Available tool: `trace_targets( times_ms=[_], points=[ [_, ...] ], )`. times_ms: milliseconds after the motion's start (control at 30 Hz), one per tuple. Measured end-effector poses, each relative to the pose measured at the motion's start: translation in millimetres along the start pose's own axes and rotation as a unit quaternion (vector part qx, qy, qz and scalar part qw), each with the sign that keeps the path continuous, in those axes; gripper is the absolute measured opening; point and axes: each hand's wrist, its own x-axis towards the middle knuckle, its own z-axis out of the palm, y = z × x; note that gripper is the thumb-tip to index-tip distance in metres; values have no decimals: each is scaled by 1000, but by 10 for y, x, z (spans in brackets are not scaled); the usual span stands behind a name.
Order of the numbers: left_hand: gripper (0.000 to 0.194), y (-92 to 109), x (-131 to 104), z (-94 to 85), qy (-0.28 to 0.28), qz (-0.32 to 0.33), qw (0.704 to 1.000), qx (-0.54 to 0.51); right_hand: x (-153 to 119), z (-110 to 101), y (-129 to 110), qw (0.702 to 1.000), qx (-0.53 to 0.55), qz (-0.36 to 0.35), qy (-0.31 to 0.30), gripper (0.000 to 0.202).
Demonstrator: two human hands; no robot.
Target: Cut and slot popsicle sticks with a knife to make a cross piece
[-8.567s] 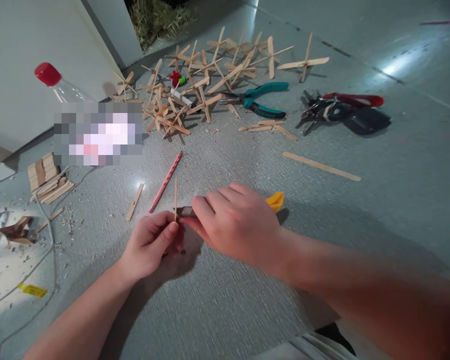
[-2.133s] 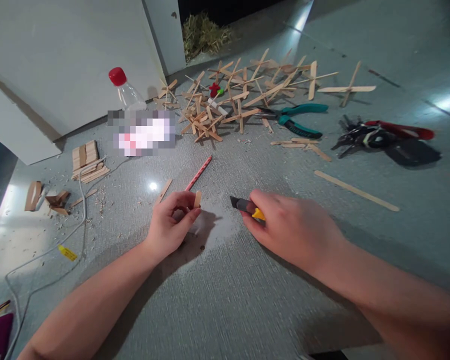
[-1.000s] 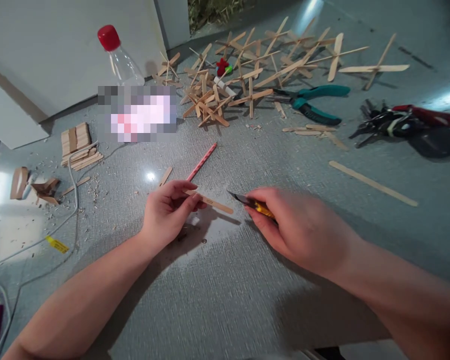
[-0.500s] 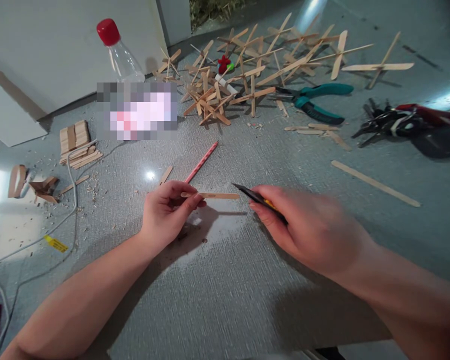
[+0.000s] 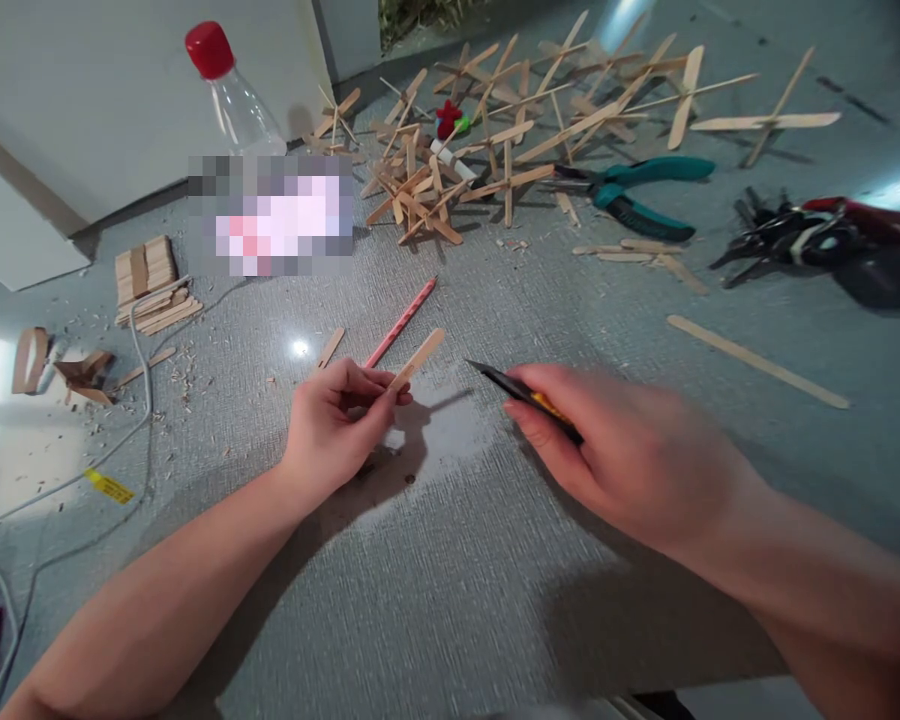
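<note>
Between the thumb and fingers of my left hand (image 5: 345, 415) is a wooden craft stick (image 5: 420, 356), its rounded end tilted up and to the right. My right hand (image 5: 630, 440) grips a black and yellow craft knife (image 5: 536, 398), whose pointed blade aims left toward the stick without touching it. Just behind my left hand lie a red patterned pencil (image 5: 403, 322) and a short piece of craft stick (image 5: 331, 347). On the right, a long loose craft stick (image 5: 757, 361) rests on the table.
Crossed craft sticks (image 5: 427, 200) are heaped at the back, beside teal-handled pliers (image 5: 645, 195). Further right is a tool bundle (image 5: 817, 240). A stick stack (image 5: 146, 275), white cable (image 5: 150, 380) and wood shavings lie left. Behind stands a red-capped clear bottle (image 5: 232, 105).
The craft stick in my left hand has turned from lying level to pointing up and right. My right hand holds the knife in nearly the same place.
</note>
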Motion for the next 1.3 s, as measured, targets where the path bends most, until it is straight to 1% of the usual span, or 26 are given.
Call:
trace_targets(
  times_ms=[100,200,267,367,400,433,467,533,600,667,700,767,867,933,1033,1133,1233,1300],
  points=[
    [18,-12,9,7,-6,-15,999,-37,11,-23,-5,1000,7,17,-9,17],
    [21,-29,2,16,-20,-5,999,-38,-12,15,-4,1000,12,25,-3,20],
    [32,-44,-12,21,-38,9,999,-30,-34,53,0,999,16,33,-5,23],
    [62,-68,-37,23,-74,44,996,2,-54,82,-2,999,31,34,-13,24],
    [68,-73,-42,20,-88,63,994,20,-53,78,-6,999,35,29,-12,24],
    [69,-74,-45,14,-101,84,991,39,-48,69,-13,999,37,21,-9,22],
    [66,-71,-44,7,-111,106,986,59,-39,55,-22,999,38,11,-9,21],
    [51,-59,-33,-13,-111,145,978,101,-17,22,-42,999,32,-7,-13,18],
    [39,-45,-11,-35,-93,180,968,147,2,-3,-58,999,24,-21,-18,17],
    [33,-42,12,-49,-68,195,961,184,13,-13,-66,999,17,-29,-20,17],
    [30,-45,20,-50,-57,188,962,190,14,-13,-67,999,16,-31,-19,17],
    [28,-57,25,-40,-42,148,974,164,12,-8,-66,999,18,-32,-26,18],
    [30,-68,7,-8,-46,82,991,97,-3,0,-64,998,32,-26,-44,21],
    [26,-66,-11,6,-54,63,993,86,-18,6,-66,997,41,-23,-61,22],
    [16,-55,-17,4,-44,71,988,133,-45,17,-75,995,50,-16,-79,22],
    [10,-39,5,-9,-38,114,977,174,-63,25,-82,994,53,-9,-98,24],
    [10,-26,20,-15,-45,157,971,175,-64,24,-75,992,54,-7,-114,27],
    [12,-21,13,-14,-50,147,970,187,-60,20,-66,991,53,-12,-121,28]
  ],
)
